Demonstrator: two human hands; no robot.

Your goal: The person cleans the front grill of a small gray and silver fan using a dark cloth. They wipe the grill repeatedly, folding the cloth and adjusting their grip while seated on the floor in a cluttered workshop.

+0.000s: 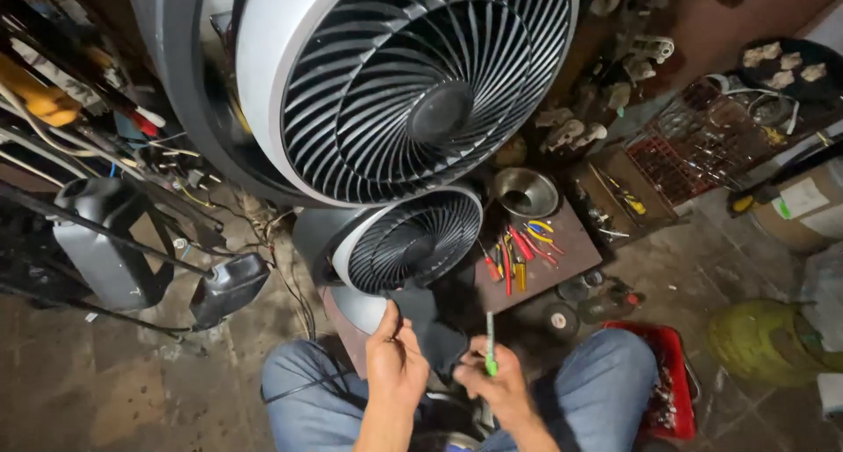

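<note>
**Two hands at the small fan, screwdriver raised**

At bottom centre we see the left hand (397, 360) reaching up, fingers loosely curled, thumb and fingertips touching the lower rim of the small fan (406, 239). Just right of it, the right hand (494, 386) is clenched around a green-handled screwdriver (490, 345), shaft pointing up. Above, a large fan (395, 83) fills the upper centre. Right of the small fan, red and yellow hand tools (522, 252) lie on a brown board (575, 237), a metal funnel (525, 191) just above.
</note>
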